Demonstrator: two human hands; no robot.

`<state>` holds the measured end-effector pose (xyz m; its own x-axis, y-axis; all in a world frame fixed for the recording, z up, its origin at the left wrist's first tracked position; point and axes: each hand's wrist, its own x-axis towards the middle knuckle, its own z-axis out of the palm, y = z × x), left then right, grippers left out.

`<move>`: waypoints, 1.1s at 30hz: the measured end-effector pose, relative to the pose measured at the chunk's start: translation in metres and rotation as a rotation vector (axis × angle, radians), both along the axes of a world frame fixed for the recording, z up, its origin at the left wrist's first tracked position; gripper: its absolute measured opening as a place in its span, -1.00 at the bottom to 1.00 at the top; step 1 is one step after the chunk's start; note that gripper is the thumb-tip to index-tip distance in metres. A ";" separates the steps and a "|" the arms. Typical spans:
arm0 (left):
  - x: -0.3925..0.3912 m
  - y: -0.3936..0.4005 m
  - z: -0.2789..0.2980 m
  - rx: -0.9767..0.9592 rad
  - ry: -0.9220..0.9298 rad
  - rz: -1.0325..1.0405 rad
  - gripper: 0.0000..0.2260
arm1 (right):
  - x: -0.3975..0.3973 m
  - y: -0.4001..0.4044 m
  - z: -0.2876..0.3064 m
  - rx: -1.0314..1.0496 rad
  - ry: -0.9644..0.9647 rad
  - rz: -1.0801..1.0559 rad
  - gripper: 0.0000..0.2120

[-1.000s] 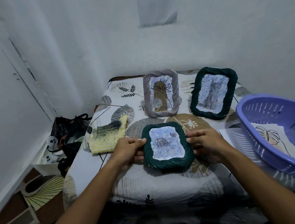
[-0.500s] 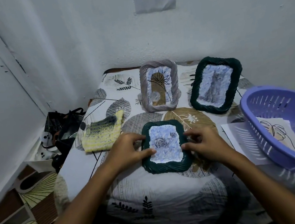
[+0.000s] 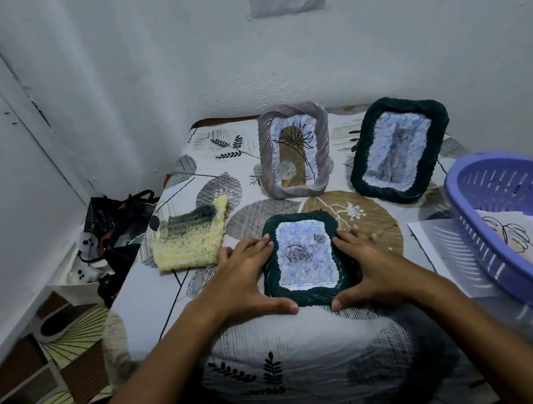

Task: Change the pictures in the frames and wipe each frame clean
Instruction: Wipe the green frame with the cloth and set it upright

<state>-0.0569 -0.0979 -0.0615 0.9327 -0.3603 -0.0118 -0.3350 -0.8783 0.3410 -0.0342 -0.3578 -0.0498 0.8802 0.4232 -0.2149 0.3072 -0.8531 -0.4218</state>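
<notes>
A small dark green frame (image 3: 312, 297) with a rose picture lies near the front of the table. My left hand (image 3: 240, 278) rests along its left side, fingers straight and thumb stretched under the bottom edge. On the other side, my right hand (image 3: 372, 266) mirrors this. A grey frame (image 3: 266, 155) with a plant drawing stands behind it. Further right, a larger dark green frame (image 3: 361, 171) with a cat picture leans back. A yellow and grey knitted cloth (image 3: 190, 240) lies left of my left hand.
A purple plastic basket (image 3: 502, 181) at the right holds a sheet with a leaf drawing (image 3: 508, 234). Another sheet (image 3: 440, 248) lies under it. The patterned tablecloth (image 3: 157, 300) covers the table. Walls close in behind and left. A black bag (image 3: 117, 218) sits on the floor at left.
My hands went from pinching the small frame's sides to lying flat along them with thumbs under its bottom edge. The frame moved slightly away from me.
</notes>
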 end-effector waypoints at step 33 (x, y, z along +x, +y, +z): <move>-0.004 0.047 0.008 -0.934 -0.028 0.256 0.05 | 0.036 0.146 0.040 1.404 0.698 -0.535 -0.71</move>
